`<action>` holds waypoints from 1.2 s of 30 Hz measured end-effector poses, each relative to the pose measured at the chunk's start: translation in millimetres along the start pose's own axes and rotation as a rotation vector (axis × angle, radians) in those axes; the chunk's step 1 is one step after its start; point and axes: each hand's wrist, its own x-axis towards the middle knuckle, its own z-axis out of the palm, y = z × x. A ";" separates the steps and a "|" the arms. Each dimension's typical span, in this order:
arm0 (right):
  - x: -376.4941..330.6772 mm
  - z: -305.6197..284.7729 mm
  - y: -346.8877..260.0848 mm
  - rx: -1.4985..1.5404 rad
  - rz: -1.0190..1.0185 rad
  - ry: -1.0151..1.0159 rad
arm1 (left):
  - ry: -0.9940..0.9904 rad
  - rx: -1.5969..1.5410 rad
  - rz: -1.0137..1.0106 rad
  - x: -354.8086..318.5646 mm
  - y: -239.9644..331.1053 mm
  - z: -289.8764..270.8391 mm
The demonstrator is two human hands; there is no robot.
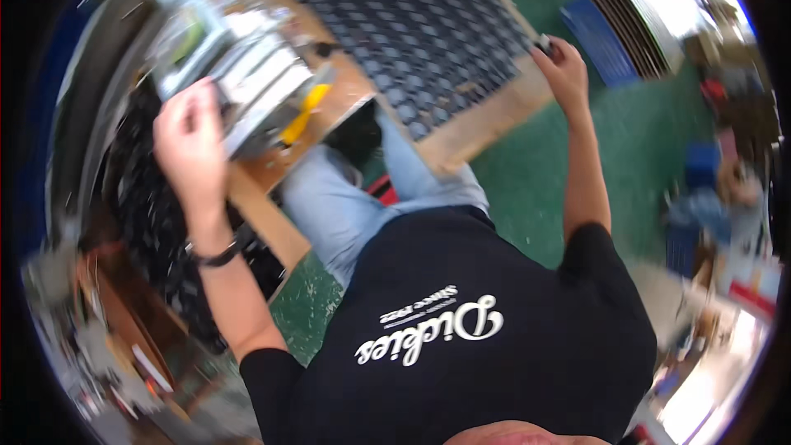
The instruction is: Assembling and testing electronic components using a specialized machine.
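My left hand (191, 132) is raised beside a silver metal fixture (259, 74) on the wooden bench. Its fingers are curled together and slightly blurred; what they hold, if anything, is hidden. My right hand (563, 72) is at the right edge of a board covered with rows of dark round pieces (420, 33). Thumb and fingertips there pinch a small dark piece (545, 44), partly covered by the fingers. A yellow-handled tool (306, 114) lies by the fixture, between my hands.
A heap of black pieces (156, 206) sits below my left forearm. The brown board (486, 119) under the rows juts past the bench over my knees. Stacked blue-edged panels (618, 29) stand on the green floor (527, 173) at the right. Boxes line the far right.
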 end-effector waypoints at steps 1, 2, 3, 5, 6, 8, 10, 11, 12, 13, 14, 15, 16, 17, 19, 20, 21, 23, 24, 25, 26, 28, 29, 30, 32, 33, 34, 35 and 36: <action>2.9 -8.8 16.9 -0.099 0.075 0.009 | -0.027 -0.068 -0.046 4.0 -1.9 1.2; -0.2 -14.5 29.8 -0.158 0.072 0.028 | -0.016 -0.104 -0.123 8.7 -4.9 0.4; -5.3 -18.1 38.9 -0.180 0.123 0.030 | -0.051 -0.126 -0.100 11.9 -8.8 2.5; -8.1 -16.1 44.0 -0.273 0.074 0.053 | -0.025 -0.076 -0.225 16.5 -16.7 3.3; -9.2 -12.3 42.3 -0.288 0.115 0.045 | -0.029 -0.073 -0.225 14.8 -19.1 4.0; -6.9 -1.8 33.5 -0.483 0.122 -0.061 | -0.007 -0.009 -0.201 5.7 -19.0 3.5; 1.0 6.1 24.0 -0.689 0.126 -0.171 | 0.035 0.037 -0.095 -4.0 -13.4 1.6; 5.9 7.3 20.8 -0.667 0.105 -0.164 | 0.086 0.026 -0.144 -18.1 -7.5 0.3; 10.6 7.0 19.3 -0.633 0.145 -0.202 | 0.130 -0.020 -0.066 -33.2 -1.5 -2.3; 11.6 5.6 20.2 -0.601 0.187 -0.250 | 0.151 0.001 -0.104 -45.7 1.2 -11.5; 11.8 3.7 22.6 -0.568 0.230 -0.305 | 0.132 -0.106 -0.122 -60.8 1.6 -23.8; 12.0 4.2 26.2 -0.497 0.219 -0.377 | 0.123 -0.190 -0.162 -71.5 -2.8 -32.5; 10.1 3.7 30.6 -0.445 0.287 -0.336 | 0.160 -0.254 -0.202 -77.8 -13.8 -44.4; 8.4 5.0 35.0 -0.501 0.178 -0.264 | 0.227 -0.268 -0.315 -88.7 -25.6 -63.4; 4.4 6.4 42.6 -0.563 0.115 -0.292 | 0.340 -0.128 -0.373 -106.2 -59.2 -94.8; -0.1 8.3 46.3 -0.404 0.097 -0.270 | 0.407 -0.024 -0.416 -113.8 -77.3 -116.4; 3.4 8.0 48.6 -0.467 0.136 -0.336 | 0.497 0.014 -0.414 -122.3 -94.3 -133.1; 8.2 7.5 56.8 -0.474 0.086 -0.381 | 0.564 0.061 -0.505 -140.5 -122.9 -151.9; 10.3 3.2 59.3 -0.478 0.071 -0.402 | 0.559 0.062 -0.517 -147.8 -133.5 -159.0; 15.8 -6.6 64.8 -0.317 -0.018 -0.495 | 0.574 0.054 -0.494 -153.8 -144.3 -158.5; 19.6 -18.9 67.6 -0.167 -0.090 -0.570 | 0.621 0.087 -0.536 -160.4 -152.9 -165.4; 34.2 -19.3 74.8 -0.027 -0.166 -0.632 | 0.485 0.299 -0.457 -165.8 -165.1 -167.0; 40.1 -18.3 68.6 -0.232 -0.068 -0.468 | 0.412 0.374 -0.420 -166.6 -171.2 -166.2; 43.8 -11.0 66.9 -0.413 0.052 -0.322 | 0.345 0.461 -0.374 -167.2 -174.8 -164.2; 48.2 -6.1 42.3 -0.324 0.005 -0.300 | 0.307 0.495 -0.374 -165.8 -180.1 -159.0; 48.6 -0.3 21.9 -0.306 -0.030 -0.297 | 0.288 0.528 -0.371 -165.1 -181.4 -157.6; 47.4 7.9 -2.6 -0.291 -0.039 -0.318 | 0.266 0.562 -0.367 -164.3 -182.2 -155.4; 43.4 17.9 -31.9 -0.260 -0.073 -0.335 | 0.244 0.597 -0.364 -164.4 -181.2 -153.8; 36.7 29.2 -63.9 -0.197 -0.111 -0.337 | 0.243 0.590 -0.362 -164.0 -179.0 -152.5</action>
